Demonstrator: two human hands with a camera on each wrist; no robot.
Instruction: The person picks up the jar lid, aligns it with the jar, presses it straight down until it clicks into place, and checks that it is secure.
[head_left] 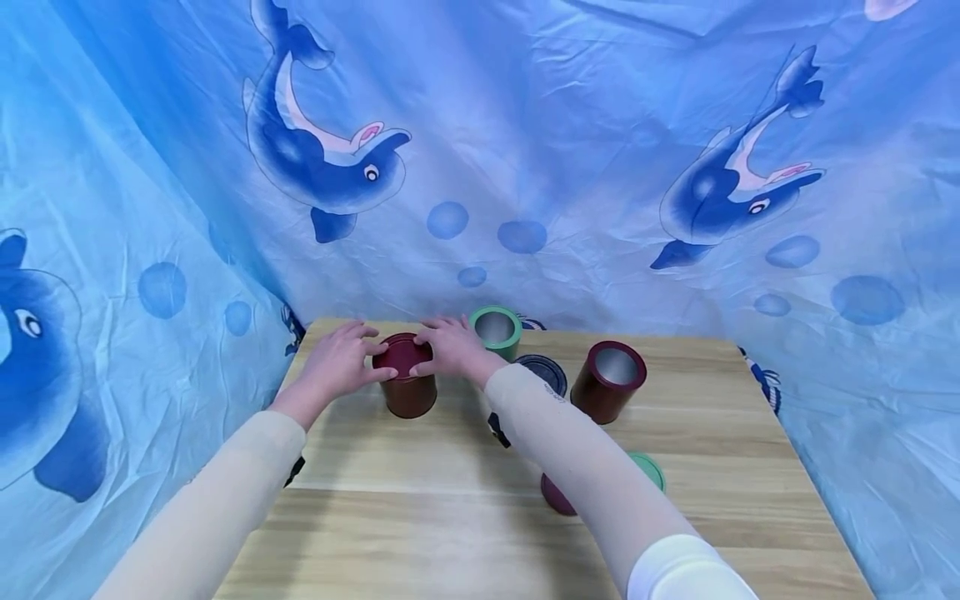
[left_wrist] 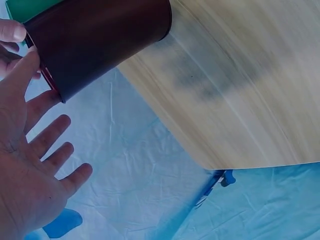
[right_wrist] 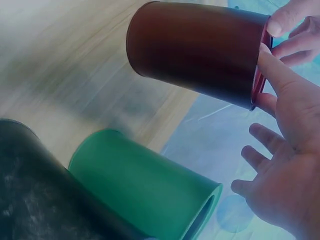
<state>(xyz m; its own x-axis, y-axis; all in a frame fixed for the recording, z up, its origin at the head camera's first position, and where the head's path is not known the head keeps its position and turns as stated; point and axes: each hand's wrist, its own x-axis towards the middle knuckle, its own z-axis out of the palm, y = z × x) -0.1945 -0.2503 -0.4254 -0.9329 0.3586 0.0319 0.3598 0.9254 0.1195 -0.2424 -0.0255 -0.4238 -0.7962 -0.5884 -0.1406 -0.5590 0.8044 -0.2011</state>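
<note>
A dark red can [head_left: 410,398] stands upright near the table's back left, with a dark red lid [head_left: 402,353] on its top. My left hand [head_left: 339,360] has its thumb and index finger on the lid's left edge. From the other side, my right hand [head_left: 453,348] holds the lid's right edge between thumb and index finger. Both wrist views show the remaining fingers of each hand spread away from the can [left_wrist: 100,42]. Whether the lid sits fully down all round, I cannot tell.
Right of my hands stand an open green can [head_left: 497,330], a black can [head_left: 542,373] partly behind my sleeve, and another open dark red can [head_left: 609,382]. Nearer, a dark red lid [head_left: 557,497] and a green lid [head_left: 649,469] lie partly under my right forearm. Blue dolphin-print curtains surround the table.
</note>
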